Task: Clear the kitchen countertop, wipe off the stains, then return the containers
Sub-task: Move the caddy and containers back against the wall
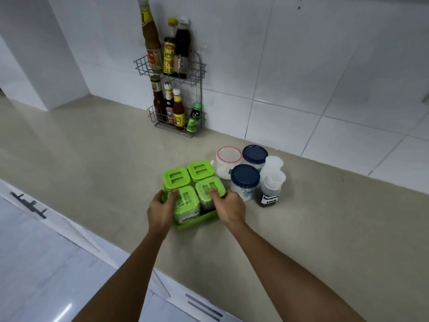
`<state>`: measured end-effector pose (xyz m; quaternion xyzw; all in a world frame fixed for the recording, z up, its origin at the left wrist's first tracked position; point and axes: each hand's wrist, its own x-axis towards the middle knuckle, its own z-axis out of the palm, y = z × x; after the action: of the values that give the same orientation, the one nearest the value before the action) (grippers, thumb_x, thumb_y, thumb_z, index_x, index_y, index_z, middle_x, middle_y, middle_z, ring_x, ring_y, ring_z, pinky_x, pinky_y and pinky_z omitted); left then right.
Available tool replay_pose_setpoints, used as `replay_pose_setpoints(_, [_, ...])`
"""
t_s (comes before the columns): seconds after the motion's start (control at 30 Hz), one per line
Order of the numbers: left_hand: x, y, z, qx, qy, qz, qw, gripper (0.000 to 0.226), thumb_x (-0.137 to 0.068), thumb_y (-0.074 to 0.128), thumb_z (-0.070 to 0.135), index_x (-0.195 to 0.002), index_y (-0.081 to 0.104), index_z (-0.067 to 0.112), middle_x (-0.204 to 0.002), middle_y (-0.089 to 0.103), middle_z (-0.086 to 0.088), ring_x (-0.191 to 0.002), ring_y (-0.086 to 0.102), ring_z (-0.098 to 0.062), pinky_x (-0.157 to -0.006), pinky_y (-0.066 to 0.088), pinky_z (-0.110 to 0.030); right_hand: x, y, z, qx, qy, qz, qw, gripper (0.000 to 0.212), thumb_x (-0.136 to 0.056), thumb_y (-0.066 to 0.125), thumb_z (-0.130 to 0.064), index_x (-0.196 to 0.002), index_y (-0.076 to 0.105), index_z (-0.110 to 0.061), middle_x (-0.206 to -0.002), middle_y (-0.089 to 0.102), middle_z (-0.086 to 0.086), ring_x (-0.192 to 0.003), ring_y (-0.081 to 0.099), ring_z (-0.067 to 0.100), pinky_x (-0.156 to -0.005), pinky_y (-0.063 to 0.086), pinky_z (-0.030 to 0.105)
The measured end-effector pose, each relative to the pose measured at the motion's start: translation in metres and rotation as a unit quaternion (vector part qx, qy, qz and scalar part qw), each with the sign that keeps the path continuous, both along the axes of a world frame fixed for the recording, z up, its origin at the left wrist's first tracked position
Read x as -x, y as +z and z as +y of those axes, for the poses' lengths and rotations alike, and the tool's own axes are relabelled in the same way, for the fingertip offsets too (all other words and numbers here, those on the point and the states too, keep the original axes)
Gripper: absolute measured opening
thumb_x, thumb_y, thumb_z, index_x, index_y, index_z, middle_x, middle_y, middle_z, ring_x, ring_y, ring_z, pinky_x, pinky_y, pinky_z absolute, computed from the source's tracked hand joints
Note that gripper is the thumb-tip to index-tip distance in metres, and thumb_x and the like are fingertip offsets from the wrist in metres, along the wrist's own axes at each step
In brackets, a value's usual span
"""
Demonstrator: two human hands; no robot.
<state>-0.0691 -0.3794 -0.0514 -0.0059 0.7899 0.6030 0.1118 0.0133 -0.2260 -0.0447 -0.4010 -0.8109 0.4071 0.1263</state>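
A green tray [197, 221] carrying four green-lidded jars [200, 170] is being gripped on the desk [92, 159]. The fingers [159, 197] of the left hand [160, 210] are being curled round its nine o'clock side, those of the right hand [229, 209] round its three o'clock side. "vine" is being shown on the six o'clock jar's label. At three o'clock, blue-lidded jars [245, 177] and a dark jar [269, 194] with blurred handwriting are being kept; at twelve o'clock, a wire rack [176, 70] of sauce bottles.
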Motion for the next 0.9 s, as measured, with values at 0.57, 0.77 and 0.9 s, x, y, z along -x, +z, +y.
replay_pose_setpoints(0.57, [0.025, 0.155, 0.197, -0.074, -0.184, 0.086, 0.976, 0.058, -0.083, 0.068, 0.037, -0.132, 0.048, 0.012, -0.113, 0.061, -0.006, -0.095, 0.061, -0.02, -0.083, 0.05, -0.034, -0.048, 0.131, 0.172, -0.039, -0.067, 0.164, 0.983, 0.051, -0.079, 0.055, -0.066, -0.091, 0.064, -0.017, -0.084, 0.068, 0.004, -0.082, 0.063, 0.026, -0.073, 0.049, 0.035])
replay_pose_setpoints(0.77, [-0.022, 0.146, 0.321, -0.067, -0.299, 0.058, 0.95, 0.068, -0.07, 0.067, 0.048, -0.133, 0.045, 0.032, -0.112, 0.067, -0.007, -0.094, 0.067, -0.023, -0.089, 0.054, -0.044, -0.117, 0.118, 0.275, -0.05, -0.154, 0.152, 0.975, 0.054, -0.078, 0.054, -0.067, -0.093, 0.062, -0.016, -0.079, 0.065, 0.005, -0.08, 0.062, 0.027, -0.073, 0.049, 0.037])
replay_pose_setpoints(0.9, [-0.057, 0.108, 0.383, -0.063, -0.342, 0.033, 0.937, 0.053, -0.079, 0.067, 0.031, -0.127, 0.046, 0.039, -0.107, 0.068, -0.006, -0.092, 0.068, -0.022, -0.09, 0.053, -0.044, -0.154, 0.071, 0.322, -0.025, -0.205, 0.12, 0.971, 0.048, -0.081, 0.055, -0.062, -0.093, 0.062, -0.016, -0.081, 0.065, 0.007, -0.083, 0.062, 0.029, -0.076, 0.049, 0.038])
